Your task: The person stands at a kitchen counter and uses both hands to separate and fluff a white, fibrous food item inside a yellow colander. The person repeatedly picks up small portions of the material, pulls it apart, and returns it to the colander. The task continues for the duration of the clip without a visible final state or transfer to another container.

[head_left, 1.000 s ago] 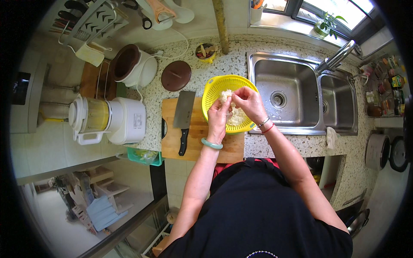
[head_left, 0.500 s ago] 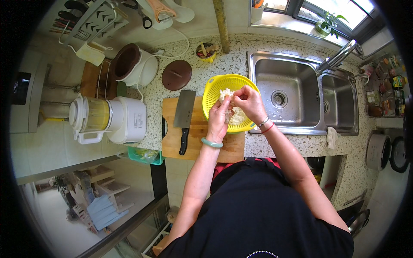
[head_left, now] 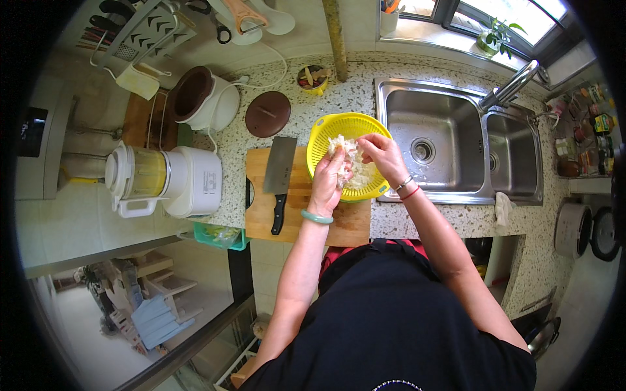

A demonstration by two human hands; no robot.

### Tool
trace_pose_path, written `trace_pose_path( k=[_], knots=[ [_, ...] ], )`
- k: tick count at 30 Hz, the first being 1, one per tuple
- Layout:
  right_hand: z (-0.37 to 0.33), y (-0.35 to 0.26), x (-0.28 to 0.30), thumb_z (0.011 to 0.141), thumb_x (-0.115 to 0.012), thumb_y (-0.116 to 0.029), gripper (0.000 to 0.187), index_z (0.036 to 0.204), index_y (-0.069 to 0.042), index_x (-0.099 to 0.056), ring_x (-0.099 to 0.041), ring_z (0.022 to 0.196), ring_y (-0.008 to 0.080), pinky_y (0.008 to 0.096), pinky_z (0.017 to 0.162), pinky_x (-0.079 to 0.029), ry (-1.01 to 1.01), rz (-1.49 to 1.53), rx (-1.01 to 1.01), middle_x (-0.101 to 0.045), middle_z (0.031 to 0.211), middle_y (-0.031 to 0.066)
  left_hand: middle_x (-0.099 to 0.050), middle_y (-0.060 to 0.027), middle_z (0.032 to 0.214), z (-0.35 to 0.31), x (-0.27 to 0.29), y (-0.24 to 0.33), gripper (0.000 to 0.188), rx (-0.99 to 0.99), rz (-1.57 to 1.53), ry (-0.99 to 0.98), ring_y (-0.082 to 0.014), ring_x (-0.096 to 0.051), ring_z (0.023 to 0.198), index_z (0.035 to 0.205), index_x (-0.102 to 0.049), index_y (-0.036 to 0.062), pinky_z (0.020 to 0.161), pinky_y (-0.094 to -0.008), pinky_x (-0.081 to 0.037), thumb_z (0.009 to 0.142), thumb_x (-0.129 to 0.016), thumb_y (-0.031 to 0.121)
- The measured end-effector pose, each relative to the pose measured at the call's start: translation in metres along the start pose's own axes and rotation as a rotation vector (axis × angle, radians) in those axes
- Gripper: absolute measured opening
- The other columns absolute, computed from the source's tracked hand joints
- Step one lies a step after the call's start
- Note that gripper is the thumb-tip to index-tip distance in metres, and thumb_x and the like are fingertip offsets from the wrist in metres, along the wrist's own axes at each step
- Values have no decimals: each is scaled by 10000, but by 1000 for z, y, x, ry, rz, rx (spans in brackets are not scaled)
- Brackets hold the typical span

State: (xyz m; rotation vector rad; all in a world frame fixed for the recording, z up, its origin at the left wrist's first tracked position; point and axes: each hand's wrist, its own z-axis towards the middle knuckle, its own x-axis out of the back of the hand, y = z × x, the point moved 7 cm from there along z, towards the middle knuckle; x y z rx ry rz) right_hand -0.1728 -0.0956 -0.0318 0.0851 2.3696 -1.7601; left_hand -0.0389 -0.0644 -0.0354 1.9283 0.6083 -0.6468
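Note:
Over a yellow colander [head_left: 317, 135], my left hand [head_left: 326, 186] is closed around a pale, frilly clump that looks like white fungus [head_left: 338, 144]. My right hand [head_left: 387, 160] is pinched at the clump's right side, fingertips curled together; whatever bit sits between them is too small to make out clearly. Loose pieces of the same pale, ruffled stuff [head_left: 365, 176] lie in the colander below the hands. Left of the colander, a cleaver [head_left: 280, 166] with a black handle lies on a wooden cutting board [head_left: 257, 225]. The colander overlaps the board's right part.
Right of the colander is a double steel sink [head_left: 433, 127] with a faucet [head_left: 512, 86]. A brown lid [head_left: 268, 114] and a small yellow container [head_left: 313, 79] stand behind the board. A white blender [head_left: 194, 182] and a white pot [head_left: 222, 104] occupy the left.
My hands have drawn slightly apart, and the right fingers have shifted a little off the clump's top. More of the pale pieces in the colander show between the hands.

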Motion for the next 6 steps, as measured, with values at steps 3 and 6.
trace_pose_path(
  k=[3,6],
  knots=[
    [-2,5,-3,887,-650,-212,234,986,-1,-626,-584,707,67,217,625,-509,-78,93,-72,-625,825,17,-573,37,850,0,1,-3,173,16,46,-15,-39,-487,652,1073,-594,98,535,-189,-411,946,-574,213],
    [-3,1,-8,881,-665,-288,313,1020,-10,-629,-589,712,80,219,642,-514,-103,-20,10,-631,840,13,-591,2,939,0,5,-3,195,22,90,-24,-57,-510,707,1121,-563,79,555,-200,-432,960,-542,189]
  ],
)
